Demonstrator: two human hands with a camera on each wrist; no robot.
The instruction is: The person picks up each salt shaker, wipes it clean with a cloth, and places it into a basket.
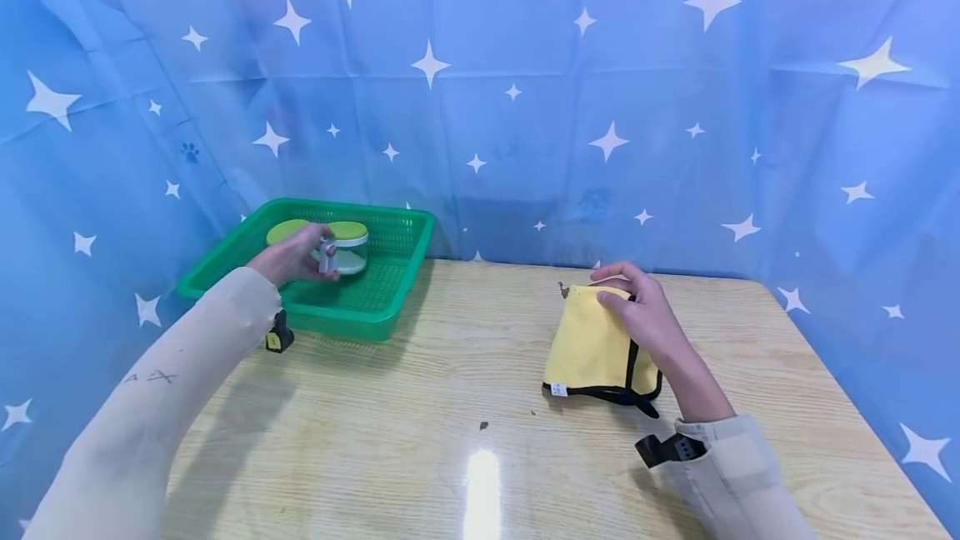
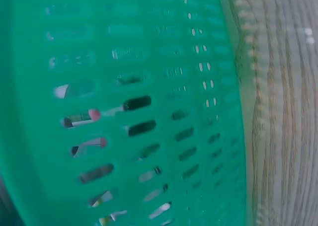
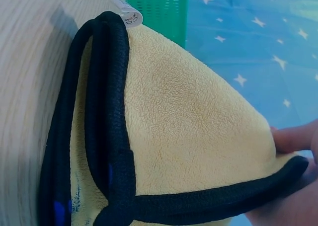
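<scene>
My left hand (image 1: pixel 303 255) reaches into the green basket (image 1: pixel 408 269) and grips a pale grey handle-like part (image 1: pixel 327 257) on a clear jar with a green lid (image 1: pixel 348 232). Beside it, partly behind the hand, is a second green lid (image 1: pixel 287 230). The left wrist view shows mostly the slotted basket wall (image 2: pixel 149 77), with the hand hidden. On the right, my right hand (image 1: pixel 637 307) pinches the upper edge of a folded yellow towel (image 1: pixel 588 340) with black trim. In the right wrist view the towel (image 3: pixel 189 112) stands raised, its lower edge near the table.
The wooden table (image 1: pixel 420 407) runs up to a blue star-patterned curtain (image 1: pixel 487 107). A dark crumb (image 1: pixel 483 425) lies mid-table, and a small dark scrap (image 1: pixel 564 289) shows by the towel's top corner. The basket stands at the table's back left.
</scene>
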